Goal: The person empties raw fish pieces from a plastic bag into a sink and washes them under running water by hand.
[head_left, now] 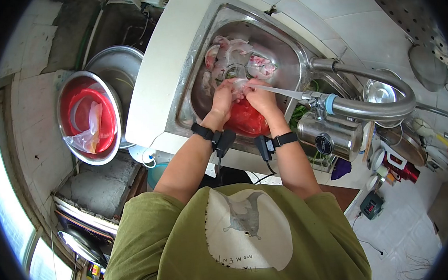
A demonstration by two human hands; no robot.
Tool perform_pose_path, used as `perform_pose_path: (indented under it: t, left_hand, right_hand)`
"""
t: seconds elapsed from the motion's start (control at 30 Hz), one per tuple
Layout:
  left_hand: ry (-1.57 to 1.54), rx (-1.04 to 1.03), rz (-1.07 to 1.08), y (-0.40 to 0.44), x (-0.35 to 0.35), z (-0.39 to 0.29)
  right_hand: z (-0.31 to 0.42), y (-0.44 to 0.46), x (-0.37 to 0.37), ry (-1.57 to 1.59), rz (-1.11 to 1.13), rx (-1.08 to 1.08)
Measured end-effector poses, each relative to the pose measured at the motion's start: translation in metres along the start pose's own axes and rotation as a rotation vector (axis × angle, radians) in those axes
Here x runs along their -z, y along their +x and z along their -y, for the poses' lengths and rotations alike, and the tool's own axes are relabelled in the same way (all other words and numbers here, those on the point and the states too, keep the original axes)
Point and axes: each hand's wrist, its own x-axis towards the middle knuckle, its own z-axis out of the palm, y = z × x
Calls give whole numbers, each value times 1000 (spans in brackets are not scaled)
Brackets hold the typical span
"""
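Note:
Both my hands are low inside the steel sink [185, 104]. My left hand [222, 100] and my right hand [260, 97] are closed from either side on a pale, wet piece of raw fish [239, 82]. A stream of water [277, 90] from the tap [309, 97] runs onto it. Directly below my fingers is a red plastic bowl or bag [246, 119], partly covered by my wrists. More pale raw pieces [239, 47] lie in the far part of the sink, and a chunk with red flesh [260, 67] rests at the right. My fingertips are partly hidden.
A thick curved metal pipe [408, 93] and a steel cylinder [331, 136] stand right of the sink. Leafy greens [298, 116] lie beside it. On the left, a metal basin [64, 106] holds a red bowl [110, 113] with a plastic bag [92, 130]. White counter [151, 88] borders the sink.

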Motion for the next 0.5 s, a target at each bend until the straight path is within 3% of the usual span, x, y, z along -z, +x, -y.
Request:
perform_pose_path:
  t: [0.07,0.23,0.3,0.33,0.4,0.43,0.5]
  left_hand:
    - [-122,85,78,-1,0,-3]
    - [-322,213,46,4,8,-9]
    - [-379,252,48,2,5,-11]
    - [-384,278,36,2,2,-11]
    - [-387,302,26,0,-2,-11]
    - [-229,237,54,-1,-4,-9]
    - [-70,169,85,-1,-3,-4]
  right_hand:
    - [-2,0,-2,-48,-56,9]
    - [-20,7,1,-198,-208,-33]
    - [-21,11,4,309,90,-356]
    - [-5,5,8,514,89,-388]
    - [1,0,-9,611,143,-300]
    - [1,0,-17,711,201,-210]
    - [2,1,-20,720,219,-284]
